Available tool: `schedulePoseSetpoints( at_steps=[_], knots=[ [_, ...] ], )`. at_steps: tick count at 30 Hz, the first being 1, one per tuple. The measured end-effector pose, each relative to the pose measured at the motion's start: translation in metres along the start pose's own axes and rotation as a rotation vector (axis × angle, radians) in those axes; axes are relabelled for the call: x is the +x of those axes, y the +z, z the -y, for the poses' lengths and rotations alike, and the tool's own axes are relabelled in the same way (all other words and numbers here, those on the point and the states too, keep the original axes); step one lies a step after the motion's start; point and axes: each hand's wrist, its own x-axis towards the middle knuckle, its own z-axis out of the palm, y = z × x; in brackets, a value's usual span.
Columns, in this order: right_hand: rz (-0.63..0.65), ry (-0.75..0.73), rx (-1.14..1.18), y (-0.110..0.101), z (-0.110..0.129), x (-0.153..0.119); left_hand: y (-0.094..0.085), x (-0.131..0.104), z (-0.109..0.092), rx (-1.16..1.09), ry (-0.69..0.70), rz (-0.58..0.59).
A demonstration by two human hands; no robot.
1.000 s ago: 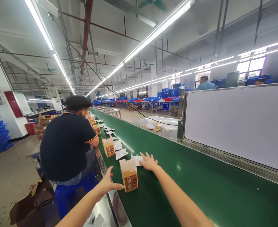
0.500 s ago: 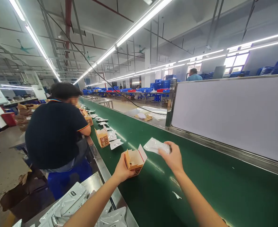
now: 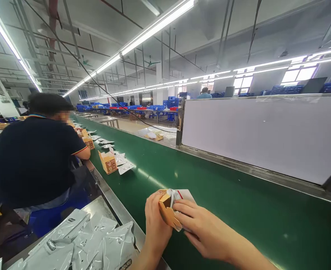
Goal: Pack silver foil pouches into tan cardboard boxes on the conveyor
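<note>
Above the smooth green conveyor belt surface (image 3: 224,195), the left hand (image 3: 155,228) has its grip closed around a small tan cardboard box (image 3: 166,213), while the right hand (image 3: 204,230) presses a crinkled clear plastic pouch (image 3: 174,195) into the box's open top. Glossy grey foil bags (image 3: 92,243) lie left of the box. Fluorescent tubes (image 3: 154,28) line the factory ceiling.

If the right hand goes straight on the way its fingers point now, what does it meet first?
The right hand points left, fingertips already on the small brown box. Behind the box, likely the left hand holding it.
</note>
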Motion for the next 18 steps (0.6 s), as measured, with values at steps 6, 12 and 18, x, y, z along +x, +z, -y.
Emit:
schedulePoseSetpoints(
  at_steps=[6, 12, 18],
  knots=[
    [0.197, 0.271, 0.296, 0.023, -0.001, -0.014, 0.018, -0.044, -0.011, -0.055, 0.084, 0.13],
    [0.014, 0.393, 0.041, 0.026, 0.031, -0.034, 0.017, -0.053, -0.019, -0.14, -0.188, 0.22],
    [0.092, 0.479, -0.071, 0.016, 0.042, -0.033, 0.023, -0.057, -0.005, -0.102, -0.067, 0.206]
  ],
)
